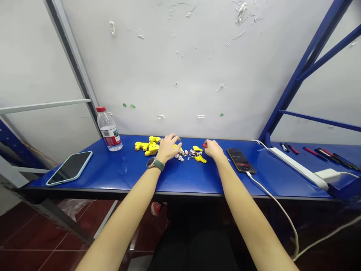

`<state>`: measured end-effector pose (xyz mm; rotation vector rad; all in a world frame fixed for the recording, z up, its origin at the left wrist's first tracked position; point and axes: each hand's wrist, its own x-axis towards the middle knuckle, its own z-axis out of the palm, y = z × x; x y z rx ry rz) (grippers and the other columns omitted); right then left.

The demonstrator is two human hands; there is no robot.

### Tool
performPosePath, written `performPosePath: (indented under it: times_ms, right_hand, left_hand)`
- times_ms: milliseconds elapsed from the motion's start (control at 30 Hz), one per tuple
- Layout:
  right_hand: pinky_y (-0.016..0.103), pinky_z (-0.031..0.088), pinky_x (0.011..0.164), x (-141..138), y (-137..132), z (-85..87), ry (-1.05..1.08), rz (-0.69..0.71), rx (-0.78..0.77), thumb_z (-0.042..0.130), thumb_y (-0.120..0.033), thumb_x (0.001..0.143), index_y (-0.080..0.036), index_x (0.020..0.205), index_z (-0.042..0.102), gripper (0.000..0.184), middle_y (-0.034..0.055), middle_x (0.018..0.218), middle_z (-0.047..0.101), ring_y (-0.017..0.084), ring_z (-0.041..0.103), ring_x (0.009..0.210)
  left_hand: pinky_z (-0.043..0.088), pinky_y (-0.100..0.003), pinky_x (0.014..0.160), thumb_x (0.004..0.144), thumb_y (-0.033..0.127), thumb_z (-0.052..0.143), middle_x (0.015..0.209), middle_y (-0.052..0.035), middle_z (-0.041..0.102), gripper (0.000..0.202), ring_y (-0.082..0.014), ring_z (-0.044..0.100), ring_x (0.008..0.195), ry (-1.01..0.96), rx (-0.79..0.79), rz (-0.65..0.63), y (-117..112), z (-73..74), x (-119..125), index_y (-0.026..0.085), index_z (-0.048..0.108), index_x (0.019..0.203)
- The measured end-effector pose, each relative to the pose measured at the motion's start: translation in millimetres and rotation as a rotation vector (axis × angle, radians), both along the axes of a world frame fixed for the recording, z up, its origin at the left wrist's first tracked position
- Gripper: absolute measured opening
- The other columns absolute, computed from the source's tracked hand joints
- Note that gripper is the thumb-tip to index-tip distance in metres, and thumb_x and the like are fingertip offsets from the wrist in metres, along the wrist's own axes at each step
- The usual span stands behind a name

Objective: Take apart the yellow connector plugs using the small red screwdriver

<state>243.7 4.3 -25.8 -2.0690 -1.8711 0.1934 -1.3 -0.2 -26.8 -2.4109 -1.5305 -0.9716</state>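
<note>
My left hand (168, 147), with a watch on its wrist, is spread with curved fingers over the left edge of a pile of small white parts (180, 155). A bit of yellow plastic shows beneath its fingers. My right hand (213, 148) is closed, its fingertips pinching a small red piece (204, 145) whose kind I cannot make out. Yellow plastic shell halves (200, 159) lie between the hands, beside the small parts. Left of my left hand is a group of yellow plastic pieces (152, 148).
On the blue table (186, 180) stand a water bottle (109, 130) and a light-blue-cased phone (70, 168) at left. Right of my right hand lies a charging phone (240, 160) with a white cable. Further right are a power strip (299, 168) and several red-and-black tools (335, 157).
</note>
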Motion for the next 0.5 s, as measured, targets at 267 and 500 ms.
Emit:
performPosePath:
  times_ms: [267, 500]
  right_hand:
    - [0.031, 0.048, 0.085, 7, 9, -10.5, 0.029, -0.029, -0.024, 0.056, -0.009, 0.093, -0.023, 0.130, 0.062, 0.041, 0.0157, 0.132, 0.056, 0.025, 0.067, 0.107]
    - [0.033, 0.050, 0.083, 10, 9, -11.1, 0.059, -0.083, 0.004, 0.054, -0.006, 0.091, -0.024, 0.133, 0.060, 0.046, 0.0156, 0.131, 0.052, 0.025, 0.069, 0.103]
  left_hand:
    - [0.034, -0.050, 0.120, 0.101, 0.046, 0.046, 0.156, -0.0109, 0.054, 0.043, -0.0314, 0.048, 0.144, 0.151, -0.154, -0.016, 2, -20.0, 8, 0.025, 0.068, 0.132]
    - [0.027, -0.054, 0.125, 0.105, 0.047, 0.035, 0.160, -0.0083, 0.051, 0.050, -0.0275, 0.043, 0.149, 0.170, -0.222, -0.048, 4, -24.5, 12, 0.027, 0.062, 0.142]
